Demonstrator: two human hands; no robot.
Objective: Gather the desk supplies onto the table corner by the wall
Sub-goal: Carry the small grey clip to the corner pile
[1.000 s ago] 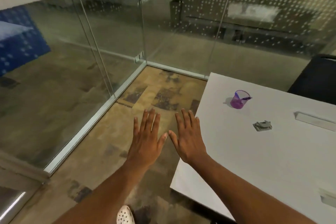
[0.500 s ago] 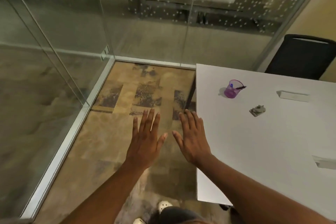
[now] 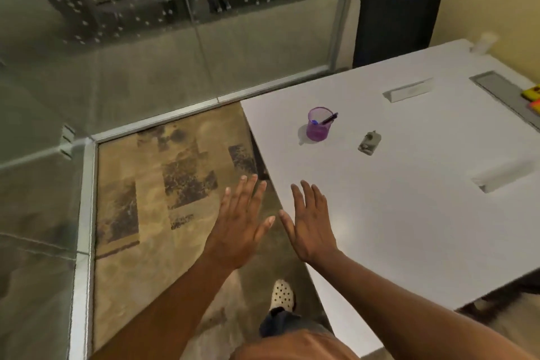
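Note:
A clear purple cup with a dark pen in it stands near the far left edge of the white table. To its right lies a small grey metal object, perhaps a clip. At the far right edge, yellow and orange items peek into view. My left hand hovers flat, fingers spread, over the floor beside the table's left edge. My right hand is held flat over the table's near left part. Neither hand holds anything.
A black chair stands behind the table against the yellow wall. Glass partitions close off the left and far sides. The tabletop has two raised white flaps and a grey cable slot. A small white cylinder sits at the far corner.
The view has swung to the right, bringing more of the table, the chair and the yellow wall into sight. Both hands stay flat and spread, holding nothing.

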